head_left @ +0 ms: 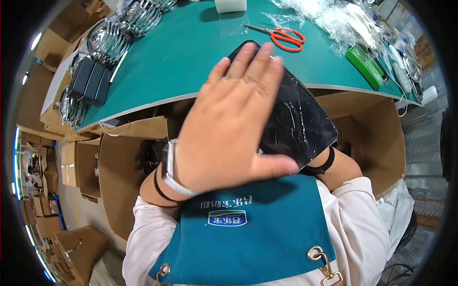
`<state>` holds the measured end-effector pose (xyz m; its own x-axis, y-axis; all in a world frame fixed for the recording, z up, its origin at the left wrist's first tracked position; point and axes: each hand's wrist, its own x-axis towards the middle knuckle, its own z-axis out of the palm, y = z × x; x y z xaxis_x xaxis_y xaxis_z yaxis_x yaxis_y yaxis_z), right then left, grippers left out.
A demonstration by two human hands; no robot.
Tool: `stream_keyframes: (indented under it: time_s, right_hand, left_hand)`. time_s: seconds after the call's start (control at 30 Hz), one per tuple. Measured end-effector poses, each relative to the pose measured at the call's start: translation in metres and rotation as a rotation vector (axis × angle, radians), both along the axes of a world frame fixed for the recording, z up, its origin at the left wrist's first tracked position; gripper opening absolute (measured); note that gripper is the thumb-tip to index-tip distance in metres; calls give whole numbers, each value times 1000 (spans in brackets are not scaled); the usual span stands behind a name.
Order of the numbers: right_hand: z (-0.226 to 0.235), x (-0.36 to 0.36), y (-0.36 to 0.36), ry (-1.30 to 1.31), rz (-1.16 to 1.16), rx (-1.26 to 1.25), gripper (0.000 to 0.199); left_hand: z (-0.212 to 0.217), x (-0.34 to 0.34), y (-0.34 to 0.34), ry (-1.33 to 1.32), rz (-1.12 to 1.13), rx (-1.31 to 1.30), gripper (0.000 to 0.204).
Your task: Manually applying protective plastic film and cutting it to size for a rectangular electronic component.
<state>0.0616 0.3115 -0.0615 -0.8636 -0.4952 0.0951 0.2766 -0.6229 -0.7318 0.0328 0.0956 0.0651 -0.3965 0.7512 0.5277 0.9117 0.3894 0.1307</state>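
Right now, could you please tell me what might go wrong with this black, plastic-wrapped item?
The black wrapped item might slip: its wrap looks slick, and the left hand is spread flat over it. Much of it shows on the near side of the green table's edge, so a slip could mean a fall. The red-handled scissors lie near its far end in this view and might snag the wrap.

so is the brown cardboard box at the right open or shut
Open: the top of the brown cardboard box is unclosed, and its inside walls show.

The left hand [229, 119] spreads over a black film-wrapped item [300, 117], near red-handled scissors [274, 33].
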Motion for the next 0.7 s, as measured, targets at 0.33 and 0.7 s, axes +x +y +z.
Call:
stream_keyframes:
  time_s: [0.33,0.7]
  right_hand:
    - [-10,8,12,-32,14,-89,26]
    - [-1,-48,-25,-21,44,-168,25]
  left_hand:
    - [-17,16,18,21,-175,-142,85]
    - [-43,40,46,146,-264,103,28]
